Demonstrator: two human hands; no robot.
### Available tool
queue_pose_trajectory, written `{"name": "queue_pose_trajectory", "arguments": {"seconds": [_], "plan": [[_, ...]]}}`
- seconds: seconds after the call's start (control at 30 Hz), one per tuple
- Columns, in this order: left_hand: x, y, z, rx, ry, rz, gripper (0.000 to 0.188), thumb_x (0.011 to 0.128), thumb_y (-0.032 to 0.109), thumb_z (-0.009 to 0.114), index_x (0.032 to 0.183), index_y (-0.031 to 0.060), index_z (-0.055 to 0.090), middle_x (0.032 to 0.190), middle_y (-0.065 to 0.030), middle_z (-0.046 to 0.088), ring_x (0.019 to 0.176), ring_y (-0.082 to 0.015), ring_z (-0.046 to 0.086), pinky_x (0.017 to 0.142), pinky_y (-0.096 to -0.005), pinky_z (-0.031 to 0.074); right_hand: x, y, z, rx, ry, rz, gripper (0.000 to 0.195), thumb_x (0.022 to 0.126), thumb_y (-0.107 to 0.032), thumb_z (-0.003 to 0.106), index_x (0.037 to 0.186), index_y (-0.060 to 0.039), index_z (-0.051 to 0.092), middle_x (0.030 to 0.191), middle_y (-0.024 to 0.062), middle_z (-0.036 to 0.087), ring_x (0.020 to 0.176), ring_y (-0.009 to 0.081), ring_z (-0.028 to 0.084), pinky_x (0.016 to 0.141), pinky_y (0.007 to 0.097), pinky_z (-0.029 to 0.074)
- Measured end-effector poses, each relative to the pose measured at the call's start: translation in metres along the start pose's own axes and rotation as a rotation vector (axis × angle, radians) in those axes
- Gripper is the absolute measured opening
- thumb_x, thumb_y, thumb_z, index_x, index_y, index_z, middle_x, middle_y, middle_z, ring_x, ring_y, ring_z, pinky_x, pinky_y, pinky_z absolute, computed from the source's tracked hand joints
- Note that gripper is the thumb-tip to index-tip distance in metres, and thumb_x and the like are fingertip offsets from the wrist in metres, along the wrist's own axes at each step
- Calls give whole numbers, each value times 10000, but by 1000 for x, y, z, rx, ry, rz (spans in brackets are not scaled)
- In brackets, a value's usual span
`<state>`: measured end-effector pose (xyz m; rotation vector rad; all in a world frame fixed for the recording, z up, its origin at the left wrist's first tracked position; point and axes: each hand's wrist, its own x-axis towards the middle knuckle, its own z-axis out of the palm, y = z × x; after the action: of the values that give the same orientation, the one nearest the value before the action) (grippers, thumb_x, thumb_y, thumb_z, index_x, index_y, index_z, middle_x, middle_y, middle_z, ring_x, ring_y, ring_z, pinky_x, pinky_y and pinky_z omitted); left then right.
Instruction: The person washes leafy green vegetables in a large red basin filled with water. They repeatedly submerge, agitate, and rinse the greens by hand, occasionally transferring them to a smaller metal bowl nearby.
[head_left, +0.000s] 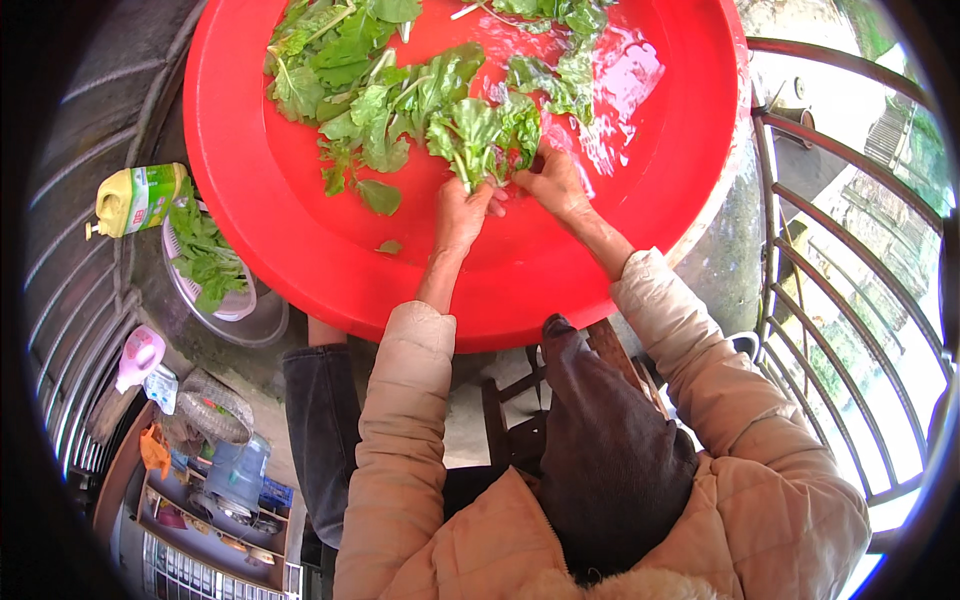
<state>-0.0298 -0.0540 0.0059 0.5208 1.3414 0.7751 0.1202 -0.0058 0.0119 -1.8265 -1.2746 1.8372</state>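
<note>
A bunch of leafy greens (476, 135) is held up between my two hands over a wide red plastic basin (247, 202). My left hand (459, 214) grips the stems at their lower end. On the other side, my right hand (556, 184) pinches the bunch near its base, its fingertips partly hidden by leaves. A heap of loose greens (337, 67) lies in the basin beyond and to the left. More wet leaves (562, 75) rest in shallow, glinting water at the far right. One small loose leaf (389, 247) lies nearer me.
Left of the basin are a yellow jug (139, 199) and a pale basket (240, 300) with greens. A pink bottle (140, 352), a woven basket (217, 405) and a blue water bottle (238, 469) stand farther back. Metal railing (855, 150) runs along the right.
</note>
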Motion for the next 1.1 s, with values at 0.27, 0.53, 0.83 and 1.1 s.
{"name": "queue_pose_trajectory", "arguments": {"seconds": [0.27,0.53,0.83,1.1], "plan": [[-2,-3,-5,-165,-36,-204,168,844,143,582,903,-14,586,776,-101,632,637,-156,617,610,-294,537,0,0,2,464,-131,235,155,779,-21,601,920,28,559,803,88,604,650,128,590,573,228,521],[-2,3,-12,-157,-64,-223,199,843,145,581,936,-31,580,800,-139,637,685,-201,641,636,-326,546,7,6,5,525,-208,296,93,768,-16,621,852,21,609,768,64,622,627,94,575,560,197,497],[1,-4,-8,-603,63,-263,162,848,126,559,893,-30,558,778,-149,624,665,-238,637,640,-369,556,15,16,4,958,-235,371,76,807,-8,590,874,28,595,775,75,608,660,129,576,602,227,509],[0,1,-18,-57,67,-496,122,854,141,521,856,20,538,687,-96,585,585,-188,603,587,-357,553,15,9,1,38,-21,46,46,786,-44,599,746,-42,576,721,54,606,598,93,538,532,200,447]]}}
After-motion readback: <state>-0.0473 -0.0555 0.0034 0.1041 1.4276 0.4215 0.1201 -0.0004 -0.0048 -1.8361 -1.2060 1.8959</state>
